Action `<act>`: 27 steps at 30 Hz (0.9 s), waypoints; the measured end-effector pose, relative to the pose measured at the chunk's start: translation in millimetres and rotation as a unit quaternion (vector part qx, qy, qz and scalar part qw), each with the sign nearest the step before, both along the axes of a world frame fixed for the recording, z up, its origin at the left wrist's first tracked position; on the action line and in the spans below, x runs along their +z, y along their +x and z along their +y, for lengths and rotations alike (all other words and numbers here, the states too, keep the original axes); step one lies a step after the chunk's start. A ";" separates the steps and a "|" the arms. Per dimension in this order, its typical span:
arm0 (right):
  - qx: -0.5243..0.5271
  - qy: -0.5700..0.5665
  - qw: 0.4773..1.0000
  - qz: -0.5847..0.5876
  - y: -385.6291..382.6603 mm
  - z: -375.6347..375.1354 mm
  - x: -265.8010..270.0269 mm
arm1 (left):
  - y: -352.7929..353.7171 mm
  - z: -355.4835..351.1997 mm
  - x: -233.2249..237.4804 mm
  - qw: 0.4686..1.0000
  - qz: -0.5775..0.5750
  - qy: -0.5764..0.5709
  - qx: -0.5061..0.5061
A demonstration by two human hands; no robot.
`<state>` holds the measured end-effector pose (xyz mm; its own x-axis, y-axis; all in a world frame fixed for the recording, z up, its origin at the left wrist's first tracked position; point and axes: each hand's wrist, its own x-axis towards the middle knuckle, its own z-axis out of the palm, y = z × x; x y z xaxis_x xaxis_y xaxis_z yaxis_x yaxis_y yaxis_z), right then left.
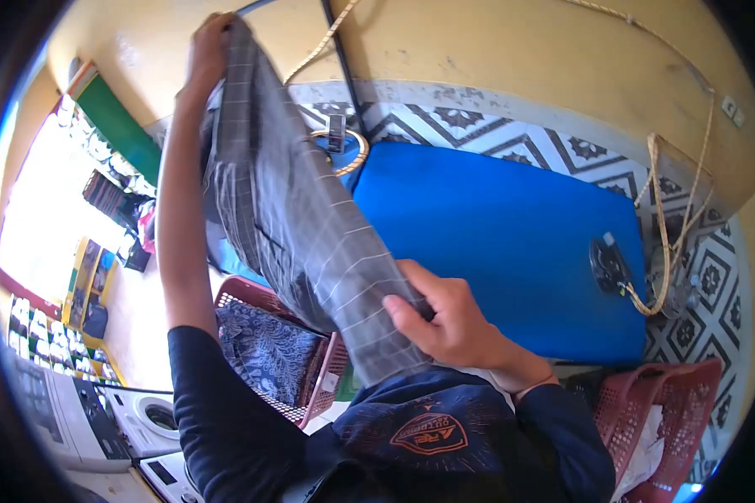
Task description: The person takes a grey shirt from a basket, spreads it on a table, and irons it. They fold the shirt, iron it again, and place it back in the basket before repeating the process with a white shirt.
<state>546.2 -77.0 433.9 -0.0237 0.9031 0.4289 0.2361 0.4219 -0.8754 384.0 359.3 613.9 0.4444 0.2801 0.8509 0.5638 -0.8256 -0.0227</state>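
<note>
A grey garment with thin pale check lines hangs stretched between my two hands; its exact kind cannot be made out. My left hand is raised at the upper left, closed on the garment's top end. Lower down, near my chest, my right hand pinches the other end between thumb and fingers. Behind the cloth lies a padded board with a blue cover, partly hidden by the garment. A black appliance with a rope-wrapped cord rests at the board's right end.
A pink basket holding folded blue patterned cloth stands below the garment. Another pink basket is at the lower right. White washing machines line the lower left. A yellow cord loops down the right wall.
</note>
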 end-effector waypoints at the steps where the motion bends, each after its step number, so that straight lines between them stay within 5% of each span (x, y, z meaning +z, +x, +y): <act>1: -0.056 -0.023 0.998 -0.020 11.1 -9.4 -11.7 | 38.4 9.1 -17.8 0.998 0.022 0.017 -0.052; 4: -0.180 -0.066 0.980 -0.053 40.6 -39.4 -62.6 | 164.7 -14.6 -97.1 0.986 0.090 -0.089 -0.104; 5: -0.215 -0.099 0.970 -0.045 50.7 -53.0 -78.4 | 204.8 -17.2 -130.9 0.980 0.118 -0.019 -0.157; 10: -0.372 -0.237 0.897 -0.009 98.4 -130.7 -193.7 | 396.5 -108.7 -304.9 0.917 0.234 -0.208 -0.245; 15: -0.489 -0.350 0.799 0.014 150.7 -214.1 -267.7 | 526.6 -244.4 -444.6 0.826 0.286 -0.330 -0.358; 17: -0.539 -0.335 0.773 -0.015 172.1 -244.0 -306.6 | 566.3 -271.9 -525.9 0.784 0.259 -0.296 -0.480; 20: -0.496 -0.454 0.736 -0.082 201.5 -286.6 -363.2 | 545.3 -318.1 -512.2 0.775 0.244 -0.409 -0.415; 22: -0.471 -0.480 0.740 -0.026 221.4 -294.3 -371.6 | 518.6 -293.8 -507.9 0.729 0.224 -0.545 -0.347; 27: -0.482 -0.391 0.779 -0.087 282.0 -292.6 -407.4 | 361.3 -137.8 -537.0 0.888 0.090 -0.450 -0.019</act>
<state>828.2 -369.6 26.5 0.8311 0.5207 -0.1954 0.2570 -0.6712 -0.6953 745.3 221.5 76.9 0.5738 0.7933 0.2037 0.5899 -0.5728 0.5692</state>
